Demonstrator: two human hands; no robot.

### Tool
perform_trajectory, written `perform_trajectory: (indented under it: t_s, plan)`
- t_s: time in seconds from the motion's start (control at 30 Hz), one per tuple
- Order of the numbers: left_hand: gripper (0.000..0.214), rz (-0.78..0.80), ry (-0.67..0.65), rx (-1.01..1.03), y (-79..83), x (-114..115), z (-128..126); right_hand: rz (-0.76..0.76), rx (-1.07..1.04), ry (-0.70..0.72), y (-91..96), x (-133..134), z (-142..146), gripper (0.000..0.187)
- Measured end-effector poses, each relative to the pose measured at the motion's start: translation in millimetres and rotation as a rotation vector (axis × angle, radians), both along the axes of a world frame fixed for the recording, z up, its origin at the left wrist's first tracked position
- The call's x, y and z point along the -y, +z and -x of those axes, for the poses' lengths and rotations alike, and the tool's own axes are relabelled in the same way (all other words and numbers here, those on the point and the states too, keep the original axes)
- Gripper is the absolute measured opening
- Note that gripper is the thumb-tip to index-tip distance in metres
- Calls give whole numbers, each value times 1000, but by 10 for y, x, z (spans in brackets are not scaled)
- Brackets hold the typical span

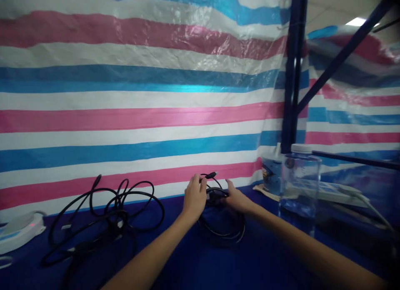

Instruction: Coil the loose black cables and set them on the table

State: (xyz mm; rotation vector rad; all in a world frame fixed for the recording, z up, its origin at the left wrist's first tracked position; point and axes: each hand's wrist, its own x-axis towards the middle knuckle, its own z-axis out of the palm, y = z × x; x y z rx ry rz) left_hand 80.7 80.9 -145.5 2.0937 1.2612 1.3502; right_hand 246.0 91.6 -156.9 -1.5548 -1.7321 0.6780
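Both my hands meet over a coiled black cable [223, 231] lying on the dark blue table [193, 261]. My left hand [194, 197] is closed on the cable's upper part, where a plug end sticks up at the top. My right hand [236, 197] grips the same bundle from the right, fingers curled on it. The lower loops of the coil rest on the table below my hands.
A loose tangle of black cables [103, 217] lies at the left. A white power strip [20, 229] sits at the far left edge. A clear plastic bottle [299, 186], a small tub [271, 173] and another white power strip [331, 192] stand at the right. A striped tarp [140, 94] hangs behind.
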Motion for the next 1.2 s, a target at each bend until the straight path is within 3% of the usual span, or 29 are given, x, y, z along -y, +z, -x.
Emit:
perform_trajectory:
  t_s: [0.13,0.27,0.43,0.6,0.77,0.87,1.07,1.2]
  plan:
    - [19,-106,-275,-218,-205,3,13,15,-168,-36,-317,23,-175,78]
    - [24,-77,-333,-383,-369,-106,107,-13,-290,64,-335,5,-219,67]
    - [25,-113,-209,-571,-435,-88,114,-17,-288,188,-245,58,-263,44]
    - [44,-191,-12,-727,-350,3,110,-102,-67,371,-213,161,-245,35]
    - [44,-176,182,-933,-344,-24,444,-180,135,417,-230,189,-258,24]
    - [40,-123,273,-1031,-348,75,689,-198,190,302,-289,95,-272,25]
    - [38,7,348,-1149,-247,472,1139,-223,247,-112,-449,-173,-260,37]
    - [40,37,309,-1147,-320,639,1483,-314,367,-158,-379,-119,-213,46]
